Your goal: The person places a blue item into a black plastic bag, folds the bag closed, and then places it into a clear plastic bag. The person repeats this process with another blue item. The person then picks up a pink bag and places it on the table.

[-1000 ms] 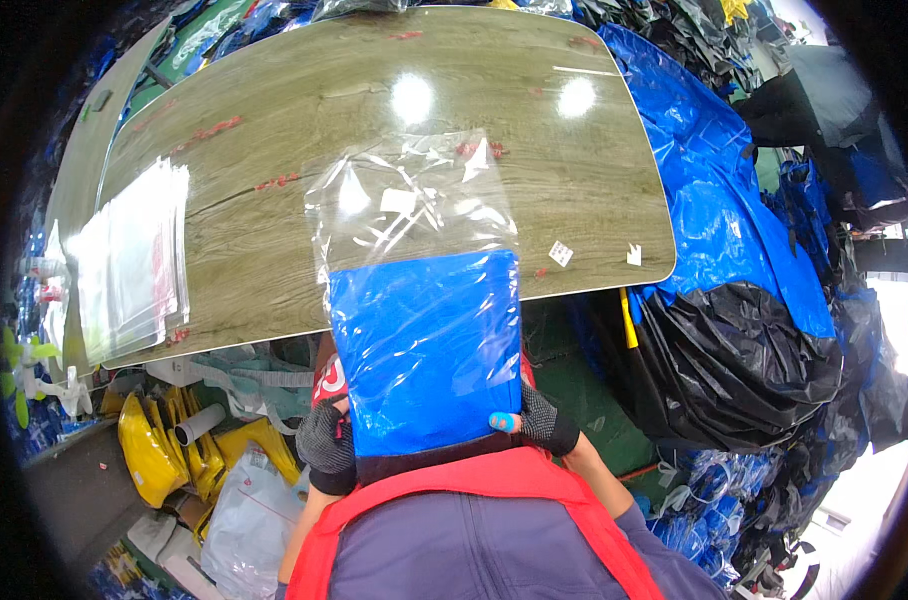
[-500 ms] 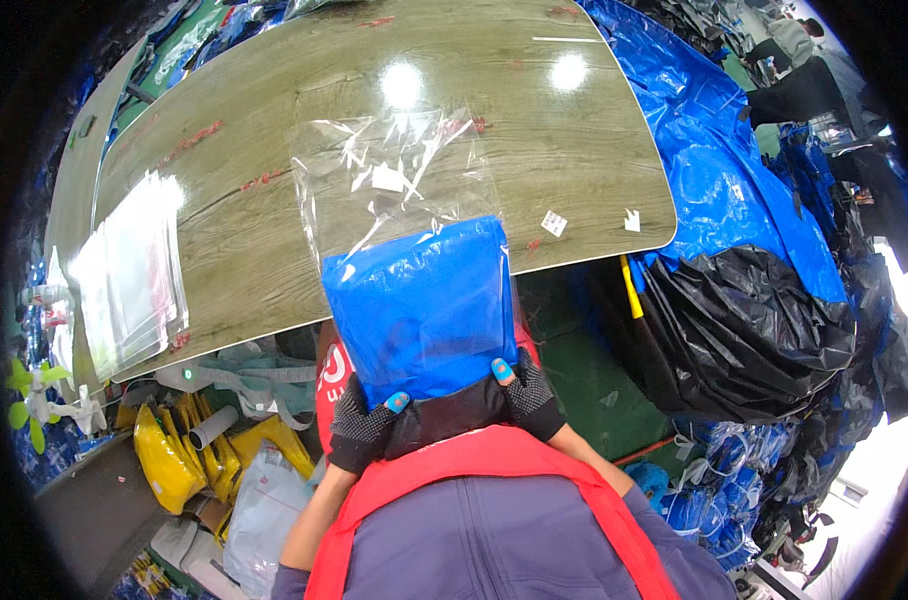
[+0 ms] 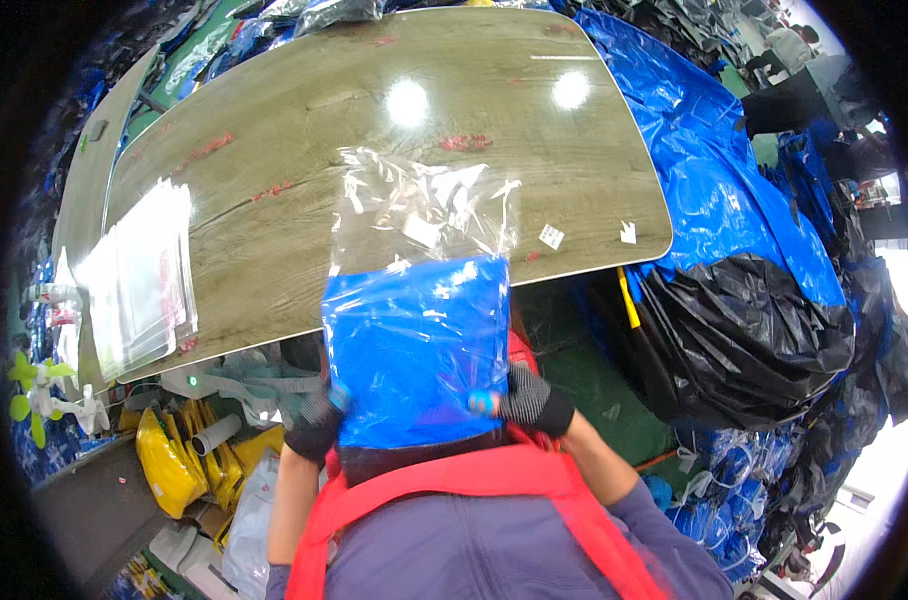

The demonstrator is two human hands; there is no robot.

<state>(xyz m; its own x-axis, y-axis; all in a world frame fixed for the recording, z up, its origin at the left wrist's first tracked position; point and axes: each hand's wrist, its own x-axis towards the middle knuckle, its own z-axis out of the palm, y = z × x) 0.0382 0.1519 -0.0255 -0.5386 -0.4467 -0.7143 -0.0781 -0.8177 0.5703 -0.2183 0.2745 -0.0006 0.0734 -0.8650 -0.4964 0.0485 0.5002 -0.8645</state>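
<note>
A folded blue sheet [image 3: 414, 350] with a dark strip along its near edge sits inside a clear plastic bag [image 3: 429, 205]. The bag's unfilled far part lies crumpled over the table's near edge, while the filled part reaches back to my body. My left hand [image 3: 319, 415], in a dark dotted glove with bare fingertips, grips the left side of the bagged sheet. On its right side my right hand [image 3: 526, 397], gloved the same way, has its thumb on top and fingers hidden below.
Clear bags [image 3: 139, 285] are stacked at the left of the wood-patterned table [image 3: 274, 130]. Small white labels [image 3: 551, 236] lie near its right corner. A large blue and black sheet [image 3: 734, 330] hangs at the right. Yellow packages [image 3: 169, 460] and a small green fan [image 3: 34, 395] are at the lower left.
The bagged sheet has come closer to my body, and the bag's far end has drawn back across the table. Both hands have shifted from the near corners to the sides.
</note>
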